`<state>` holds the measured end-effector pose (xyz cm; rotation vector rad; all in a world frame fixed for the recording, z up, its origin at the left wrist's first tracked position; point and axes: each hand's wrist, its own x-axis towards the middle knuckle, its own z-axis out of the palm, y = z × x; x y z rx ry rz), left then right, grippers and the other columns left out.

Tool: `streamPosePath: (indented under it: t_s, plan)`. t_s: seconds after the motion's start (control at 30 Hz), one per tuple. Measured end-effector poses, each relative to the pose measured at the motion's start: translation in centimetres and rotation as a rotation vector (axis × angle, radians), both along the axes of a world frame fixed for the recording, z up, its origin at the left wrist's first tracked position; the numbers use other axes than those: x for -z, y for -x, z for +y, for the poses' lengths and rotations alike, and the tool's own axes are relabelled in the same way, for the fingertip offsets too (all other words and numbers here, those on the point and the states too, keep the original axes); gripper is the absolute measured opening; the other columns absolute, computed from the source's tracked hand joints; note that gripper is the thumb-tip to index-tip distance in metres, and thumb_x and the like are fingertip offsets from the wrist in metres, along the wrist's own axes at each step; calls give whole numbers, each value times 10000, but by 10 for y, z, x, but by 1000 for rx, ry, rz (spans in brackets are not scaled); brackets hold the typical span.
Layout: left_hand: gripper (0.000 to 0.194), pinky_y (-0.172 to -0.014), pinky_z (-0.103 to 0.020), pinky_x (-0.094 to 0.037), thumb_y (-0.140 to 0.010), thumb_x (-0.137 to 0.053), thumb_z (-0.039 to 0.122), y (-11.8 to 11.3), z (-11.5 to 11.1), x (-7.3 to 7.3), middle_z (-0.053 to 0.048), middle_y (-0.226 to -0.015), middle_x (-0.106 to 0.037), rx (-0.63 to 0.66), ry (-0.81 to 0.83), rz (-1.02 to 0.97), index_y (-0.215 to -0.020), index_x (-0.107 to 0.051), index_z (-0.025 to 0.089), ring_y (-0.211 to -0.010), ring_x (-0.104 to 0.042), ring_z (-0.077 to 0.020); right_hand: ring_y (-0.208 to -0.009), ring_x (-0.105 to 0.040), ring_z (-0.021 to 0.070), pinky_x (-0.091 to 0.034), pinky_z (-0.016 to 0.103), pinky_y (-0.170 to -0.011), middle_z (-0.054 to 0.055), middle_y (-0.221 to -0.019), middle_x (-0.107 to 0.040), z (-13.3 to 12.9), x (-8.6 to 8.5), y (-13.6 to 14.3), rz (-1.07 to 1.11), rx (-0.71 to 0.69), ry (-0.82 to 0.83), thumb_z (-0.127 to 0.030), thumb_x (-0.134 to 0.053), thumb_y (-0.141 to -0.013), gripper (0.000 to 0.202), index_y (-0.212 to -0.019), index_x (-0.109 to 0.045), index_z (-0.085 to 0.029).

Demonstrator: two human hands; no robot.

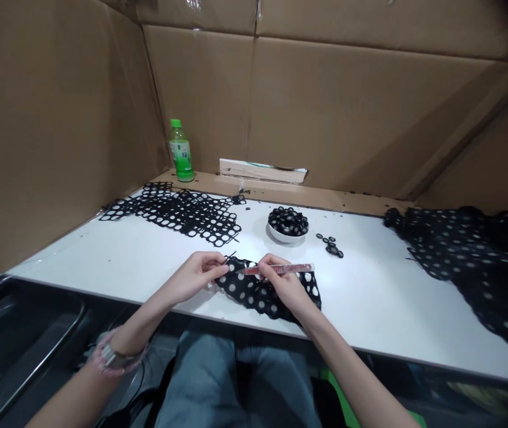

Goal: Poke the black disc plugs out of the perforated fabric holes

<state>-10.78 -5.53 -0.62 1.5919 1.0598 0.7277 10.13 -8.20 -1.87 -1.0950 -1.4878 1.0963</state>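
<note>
A piece of black fabric with pale round dots (254,295) lies on the white table in front of me. My left hand (195,277) pinches its upper left corner between thumb and fingers. In my right hand (283,284) is a red pen-shaped tool (300,268) with printing along its side. Its narrow tip points left, over the fabric close to my left fingertips; whether it touches the cloth I cannot tell. On the right part of the piece, several dots look cut out, leaving open holes.
Black netting full of holes (182,211) lies at the back left. A white bowl (286,238) holds a heap of black-rimmed discs, with several loose discs (334,250) beside it. More dotted fabric (476,267) covers the right side. A green bottle (181,151) stands by the cardboard wall (325,113).
</note>
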Motion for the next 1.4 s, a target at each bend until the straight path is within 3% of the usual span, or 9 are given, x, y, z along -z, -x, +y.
streamPosePath:
  t_s: [0.33, 0.47, 0.73, 0.9, 1.13, 1.4]
  plan:
    - [214, -477, -192, -387, -774, -600, 352, -5, 2, 1, 32, -624, -482, -26, 20, -15, -732, -552, 148, -573, -495, -111, -604, -459, 147, -351, 251, -607, -36, -597, -493, -2, -1, 4, -42, 96, -37, -360, -516, -864, 273, -634, -532, -213]
    - [201, -502, -205, -371, -790, -575, 332, -10, -2, -2, 29, -627, -480, -37, -47, 11, -710, -546, 150, -580, -471, -114, -545, -425, 139, -335, 252, -550, -44, -562, -460, -5, -1, 8, -79, 157, -57, -342, -489, -873, 257, -650, -510, -216]
    - [215, -545, -217, -348, -815, -531, 343, -12, -14, -3, 24, -643, -479, -56, -185, 107, -699, -518, 163, -606, -451, -127, -584, -556, 171, -398, 275, -583, 0, -626, -626, -6, 2, 13, -188, 147, -140, -272, -511, -847, 206, -649, -520, -216]
    - [233, -526, -205, -349, -789, -545, 354, -11, -13, 1, 40, -617, -422, -75, -91, 9, -667, -474, 169, -582, -425, -114, -551, -549, 167, -383, 275, -559, 5, -621, -638, -6, 2, 18, -239, 137, -162, -253, -512, -841, 198, -647, -527, -218]
    - [225, -554, -210, -394, -748, -580, 366, -6, -9, 6, 20, -662, -478, -115, -9, -53, -688, -505, 163, -636, -473, -130, -565, -522, 161, -365, 271, -580, -13, -599, -587, -6, -3, 23, -231, 123, -144, -252, -521, -842, 212, -632, -528, -222]
    - [248, -505, -192, -410, -726, -582, 392, -5, -2, 6, 57, -633, -449, -146, 191, -166, -726, -450, 181, -564, -487, -101, -703, -570, 171, -389, 264, -683, -27, -683, -645, -2, -5, 5, -138, -46, -13, -377, -439, -913, 302, -659, -496, -225]
